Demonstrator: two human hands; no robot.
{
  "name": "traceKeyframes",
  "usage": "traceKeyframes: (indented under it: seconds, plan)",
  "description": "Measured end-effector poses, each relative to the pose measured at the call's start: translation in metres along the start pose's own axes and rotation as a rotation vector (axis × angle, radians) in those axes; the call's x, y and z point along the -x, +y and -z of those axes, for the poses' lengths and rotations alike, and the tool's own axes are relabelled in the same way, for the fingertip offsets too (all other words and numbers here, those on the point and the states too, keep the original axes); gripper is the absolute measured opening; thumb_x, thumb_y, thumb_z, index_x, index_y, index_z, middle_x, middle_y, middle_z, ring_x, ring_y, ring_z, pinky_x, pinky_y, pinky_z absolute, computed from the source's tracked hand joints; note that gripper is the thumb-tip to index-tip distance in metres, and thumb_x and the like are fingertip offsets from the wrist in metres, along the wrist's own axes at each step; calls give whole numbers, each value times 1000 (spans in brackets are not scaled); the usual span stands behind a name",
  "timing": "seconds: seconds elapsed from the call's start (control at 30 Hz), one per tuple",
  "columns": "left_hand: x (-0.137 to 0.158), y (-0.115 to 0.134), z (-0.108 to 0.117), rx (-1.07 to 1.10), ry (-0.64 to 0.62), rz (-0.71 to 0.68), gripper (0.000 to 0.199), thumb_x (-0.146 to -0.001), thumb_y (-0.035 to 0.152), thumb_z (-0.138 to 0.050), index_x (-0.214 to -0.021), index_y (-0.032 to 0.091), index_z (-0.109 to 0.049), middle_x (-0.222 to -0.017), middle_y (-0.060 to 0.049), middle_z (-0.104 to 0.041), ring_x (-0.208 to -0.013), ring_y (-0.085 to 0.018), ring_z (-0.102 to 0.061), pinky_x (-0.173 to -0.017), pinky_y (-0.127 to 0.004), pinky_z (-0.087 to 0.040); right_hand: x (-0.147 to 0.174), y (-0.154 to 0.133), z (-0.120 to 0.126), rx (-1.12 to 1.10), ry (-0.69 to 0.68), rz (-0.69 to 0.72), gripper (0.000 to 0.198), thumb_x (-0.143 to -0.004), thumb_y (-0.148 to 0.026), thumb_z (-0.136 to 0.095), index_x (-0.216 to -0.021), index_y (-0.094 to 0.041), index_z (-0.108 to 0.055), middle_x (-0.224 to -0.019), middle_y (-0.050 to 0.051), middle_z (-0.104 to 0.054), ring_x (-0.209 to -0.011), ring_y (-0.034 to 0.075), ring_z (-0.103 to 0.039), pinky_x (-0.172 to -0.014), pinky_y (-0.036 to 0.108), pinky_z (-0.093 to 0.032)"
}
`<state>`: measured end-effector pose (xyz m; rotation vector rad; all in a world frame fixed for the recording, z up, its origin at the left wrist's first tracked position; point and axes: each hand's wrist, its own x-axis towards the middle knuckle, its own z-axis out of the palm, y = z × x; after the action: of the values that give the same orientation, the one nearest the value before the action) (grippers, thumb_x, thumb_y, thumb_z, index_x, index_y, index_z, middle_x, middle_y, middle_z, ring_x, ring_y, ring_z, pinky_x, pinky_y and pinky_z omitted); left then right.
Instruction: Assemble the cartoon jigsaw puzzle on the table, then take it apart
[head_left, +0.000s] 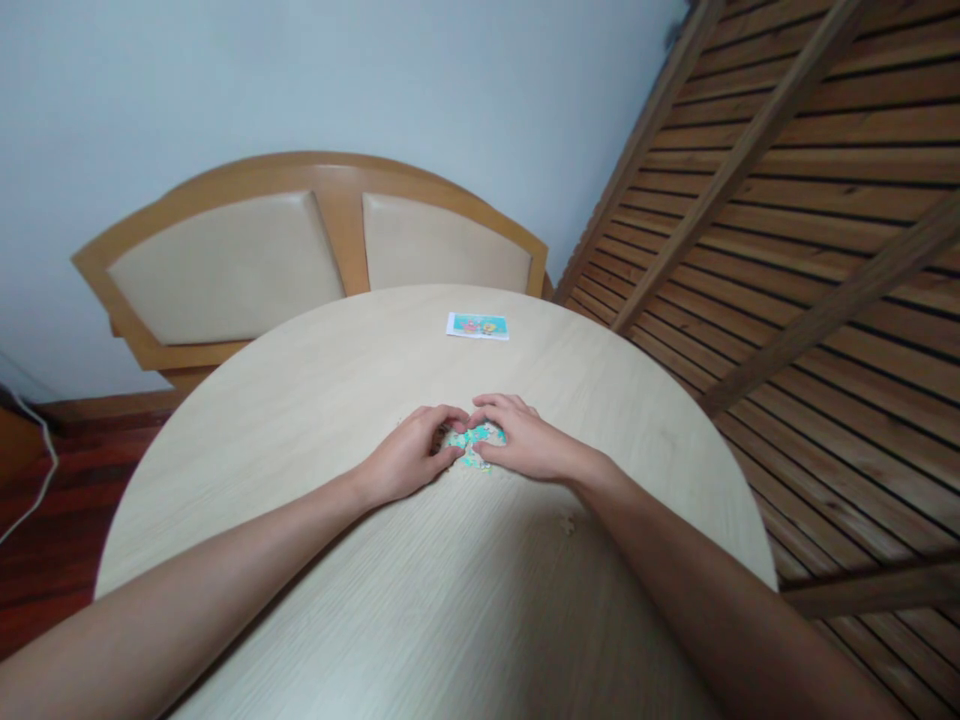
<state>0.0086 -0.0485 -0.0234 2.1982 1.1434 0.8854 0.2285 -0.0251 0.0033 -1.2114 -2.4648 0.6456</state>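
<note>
A small heap of jigsaw puzzle pieces (475, 452), some turquoise and some pale, lies on the round table between my hands. From the left, my left hand (416, 450) curves round the heap, its thumb at the near edge and its fingers at the far side. Opposite it, my right hand (525, 435) cups the other side in the same way, with its thumb over the pieces. The fingertips of both hands come close together behind the heap. One loose puzzle piece (568, 524) lies nearer to me, beside my right forearm. The palms hide part of the heap.
A small picture card (478, 326) in turquoise with cartoon figures lies toward the far side of the pale wooden table (300, 400). Behind stands a padded wooden headboard (345, 230) against the wall. A slatted wooden panel (787, 250) borders the table's right side.
</note>
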Motion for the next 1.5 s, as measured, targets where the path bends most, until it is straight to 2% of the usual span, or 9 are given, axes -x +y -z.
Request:
traceKeyframes:
  seconds: [0.23,0.37,0.47,0.57,0.7,0.87,1.13,1.37,1.5]
  plan:
    - [-1,5,6,-132,38,57,34,-84,19,-63,-118,17,-62,-104,-9,-70,-88,-23,-65,-82,-38,-52,4,-6,7,-40,-30,3,32,-79,-23,-72,-110,-21,-62,-146,13,-49,-138,30,-40,-112,50,-30]
    - [-1,8,7,-176,25,17,20,-88,24,-61,-106,19,-67,-98,-8,-71,-92,-24,-65,-87,-41,-51,3,-7,9,-55,3,80,21,-81,-21,-73,-100,-21,-63,-115,7,-65,-119,26,-53,-103,42,-38]
    - [2,10,10,-192,-11,-74,23,-89,29,-63,-109,19,-67,-116,-11,-68,-111,-28,-62,-100,-45,-48,1,-7,9,-65,-15,110,7,-83,-19,-70,-89,-21,-67,-98,3,-70,-104,22,-61,-95,36,-42]
    - [6,10,21,-232,-109,-125,46,-85,37,-70,-125,17,-61,-139,-16,-56,-130,-33,-51,-109,-50,-42,-1,-5,10,-133,9,114,7,-87,-17,-64,-92,-20,-68,-93,1,-73,-92,18,-66,-89,32,-45]
    - [11,8,40,-260,-254,-103,59,-81,43,-74,-131,15,-58,-139,-19,-57,-130,-35,-51,-110,-51,-42,3,4,14,-97,80,104,25,-92,-29,-63,-114,-20,-68,-114,7,-72,-108,22,-65,-98,37,-46]
    - [9,7,46,-186,-242,-24,43,-86,30,-66,-127,18,-61,-118,-11,-68,-107,-27,-63,-95,-40,-51,10,12,18,91,-34,-4,86,-69,-61,-81,-138,-16,-58,-149,19,-50,-139,39,-41,-113,54,-35]
    - [2,11,27,75,-139,83,22,-88,25,-61,-107,19,-69,-101,-6,-74,-92,-21,-69,-83,-33,-53,4,0,18,-48,-55,184,27,-85,-24,-73,-112,-19,-71,-112,8,-72,-106,24,-63,-95,36,-47]
    - [-3,-2,31,319,70,242,32,-81,36,-67,-107,17,-67,-94,-8,-71,-67,-17,-64,-61,-29,-52,3,-3,14,-193,-7,158,23,-87,-9,-64,-106,-18,-72,-103,5,-74,-89,16,-66,-81,28,-51]
    - [-6,-8,39,338,144,247,32,-78,35,-71,-104,17,-70,-96,-10,-75,-74,-19,-67,-64,-29,-53,2,0,16,-159,46,145,24,-91,-8,-57,-108,-18,-72,-107,7,-74,-93,17,-68,-85,31,-52]
